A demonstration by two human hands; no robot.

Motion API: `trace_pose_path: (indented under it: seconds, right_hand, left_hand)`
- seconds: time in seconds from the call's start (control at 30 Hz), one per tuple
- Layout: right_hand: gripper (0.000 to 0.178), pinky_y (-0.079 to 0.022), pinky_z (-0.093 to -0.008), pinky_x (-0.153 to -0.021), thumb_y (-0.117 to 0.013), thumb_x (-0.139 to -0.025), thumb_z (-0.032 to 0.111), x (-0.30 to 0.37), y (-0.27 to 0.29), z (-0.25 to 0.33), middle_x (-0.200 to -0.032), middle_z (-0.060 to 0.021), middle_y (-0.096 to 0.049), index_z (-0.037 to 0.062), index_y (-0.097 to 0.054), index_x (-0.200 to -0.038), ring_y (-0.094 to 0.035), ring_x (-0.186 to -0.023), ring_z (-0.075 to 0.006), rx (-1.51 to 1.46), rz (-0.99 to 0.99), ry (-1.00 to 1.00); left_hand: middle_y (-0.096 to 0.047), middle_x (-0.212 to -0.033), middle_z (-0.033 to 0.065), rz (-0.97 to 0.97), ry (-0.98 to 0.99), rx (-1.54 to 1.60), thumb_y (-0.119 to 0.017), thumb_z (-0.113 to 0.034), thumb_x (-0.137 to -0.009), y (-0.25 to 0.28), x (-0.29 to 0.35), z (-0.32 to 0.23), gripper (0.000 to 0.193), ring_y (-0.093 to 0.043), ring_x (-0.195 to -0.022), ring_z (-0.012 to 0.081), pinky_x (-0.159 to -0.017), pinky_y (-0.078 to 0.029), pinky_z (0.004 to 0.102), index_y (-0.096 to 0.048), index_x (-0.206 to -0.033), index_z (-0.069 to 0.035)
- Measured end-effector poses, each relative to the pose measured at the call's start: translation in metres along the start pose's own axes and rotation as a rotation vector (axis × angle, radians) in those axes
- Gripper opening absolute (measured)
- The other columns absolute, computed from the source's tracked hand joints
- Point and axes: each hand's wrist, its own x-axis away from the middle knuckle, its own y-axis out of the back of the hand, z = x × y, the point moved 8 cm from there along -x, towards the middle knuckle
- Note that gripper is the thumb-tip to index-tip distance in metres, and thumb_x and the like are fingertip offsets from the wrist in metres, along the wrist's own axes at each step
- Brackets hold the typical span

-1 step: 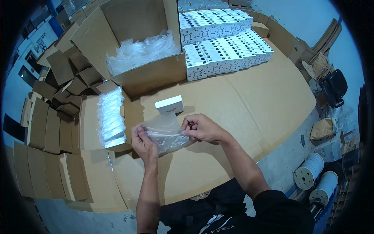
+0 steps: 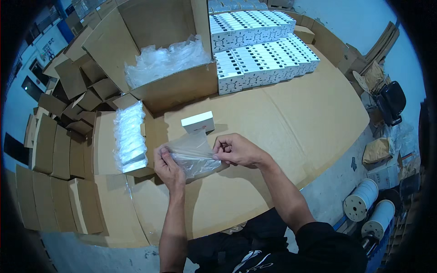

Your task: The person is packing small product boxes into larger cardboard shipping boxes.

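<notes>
Between my two hands a clear plastic bag [image 2: 193, 161] is stretched over the cardboard-covered table. My left hand [image 2: 168, 167] grips its left edge, thumb on top. With pinched fingertips my right hand [image 2: 236, 151] holds the bag's right edge. Just beyond the bag stands a small white box [image 2: 198, 122], and the bag's far flap overlaps its lower front. Left of my left hand, an open carton [image 2: 150, 148] holds a row of white items wrapped in clear plastic [image 2: 131, 136].
A large open carton [image 2: 182, 91] full of loose clear bags [image 2: 168, 59] stands at the far left. Stacked white printed boxes [image 2: 266, 63] fill the back of the table [image 2: 300, 123]. Empty cartons [image 2: 52, 145] crowd the left side. Two spools [image 2: 360, 199] stand on the floor at right.
</notes>
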Motion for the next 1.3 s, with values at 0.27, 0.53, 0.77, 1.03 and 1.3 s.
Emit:
trace_pose_path:
  seconds: [0.27,0.53,0.77,1.03,1.3]
  right_hand:
    - [0.015,-0.048,-0.0253,-0.063,-0.068,-0.095,0.014,-0.014,-0.005,0.002,-0.077,0.0,-0.061,0.0005,-0.063,-0.093,-0.057,-0.069,-0.0082,-0.17,-0.243,0.255]
    - [0.024,-0.045,-0.0358,-0.058,-0.052,-0.105,0.019,0.008,0.004,0.01,-0.07,-0.0163,-0.059,-0.0008,-0.059,-0.095,-0.057,-0.061,-0.0199,0.135,-0.832,0.311]
    - [0.025,-0.045,-0.0407,-0.055,-0.05,-0.105,0.019,0.008,0.007,0.016,-0.067,-0.0214,-0.054,-0.0011,-0.054,-0.091,-0.054,-0.054,-0.0299,0.213,-0.828,0.359]
    - [0.027,-0.043,-0.0387,-0.053,-0.049,-0.106,0.019,0.013,0.014,0.014,-0.065,-0.02,-0.051,-0.001,-0.051,-0.088,-0.05,-0.053,-0.0261,0.207,-0.866,0.324]
    - [0.025,-0.044,-0.0356,-0.054,-0.058,-0.103,0.021,0.011,0.016,0.01,-0.064,-0.015,-0.055,-0.0008,-0.052,-0.093,-0.052,-0.057,-0.0152,0.163,-0.861,0.296]
  left_hand:
    - [-0.051,-0.074,0.0038,0.042,-0.053,-0.067,-0.044,-0.025,-0.109,-0.009,0.006,-0.002,0.033,-0.046,-0.069,0.013,-0.064,-0.042,0.0296,-0.055,-0.092,0.001]
    - [-0.054,-0.069,0.0067,0.188,-0.106,-0.176,-0.047,-0.025,-0.108,-0.024,0.014,-0.018,0.032,-0.051,-0.061,0.014,-0.058,-0.043,0.0319,-0.057,-0.091,-0.001]
    - [-0.058,-0.075,0.0008,0.152,0.046,0.046,-0.053,-0.025,-0.107,-0.016,0.0,0.018,0.029,-0.054,-0.065,0.0088,-0.058,-0.043,0.0301,-0.058,-0.092,-0.001]
    - [-0.066,-0.086,0.0027,0.385,0.256,0.125,-0.075,-0.011,-0.092,-0.045,0.034,0.004,0.024,-0.058,-0.069,0.0034,-0.052,-0.043,0.0184,-0.058,-0.106,-0.001]
    - [-0.062,-0.082,0.0,0.245,0.182,0.235,-0.065,-0.01,-0.1,-0.025,0.019,0.013,0.013,-0.053,-0.069,0.0032,-0.056,-0.042,0.0199,-0.058,-0.104,0.0]
